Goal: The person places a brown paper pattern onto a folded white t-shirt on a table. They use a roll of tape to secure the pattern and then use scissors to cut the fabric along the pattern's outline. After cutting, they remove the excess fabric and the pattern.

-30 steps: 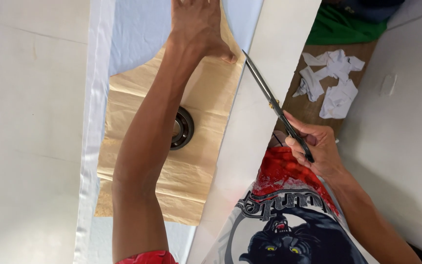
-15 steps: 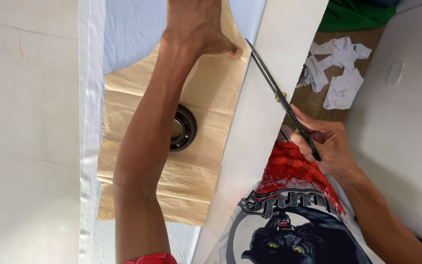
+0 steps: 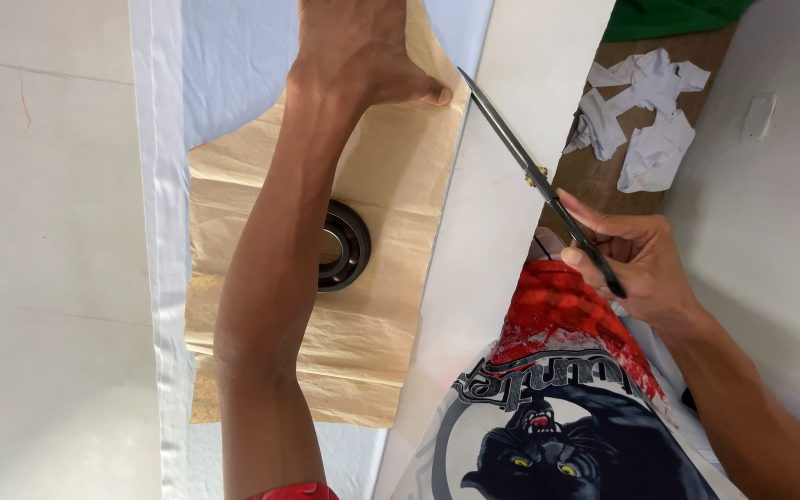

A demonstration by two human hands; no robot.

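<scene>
My left hand [image 3: 363, 51] presses flat on a tan paper pattern [image 3: 372, 306] that lies over pale blue cloth [image 3: 233, 65]. Its fingers are spread near the pattern's far right edge. A dark metal bearing ring [image 3: 344, 245] rests on the pattern as a weight, partly hidden by my forearm. My right hand [image 3: 636, 264] grips black scissors [image 3: 530, 171]. Their blades point up along the pattern's right edge, with the tips close to my left thumb.
A white table edge [image 3: 502, 231] runs diagonally beside the cloth. White fabric scraps [image 3: 645, 116] lie on a brown floor strip at the upper right, next to a green cloth [image 3: 668, 18]. White surface fills the left side.
The scissors have moved further up along the pattern's edge toward my left thumb. My left hand stays pressed on the paper.
</scene>
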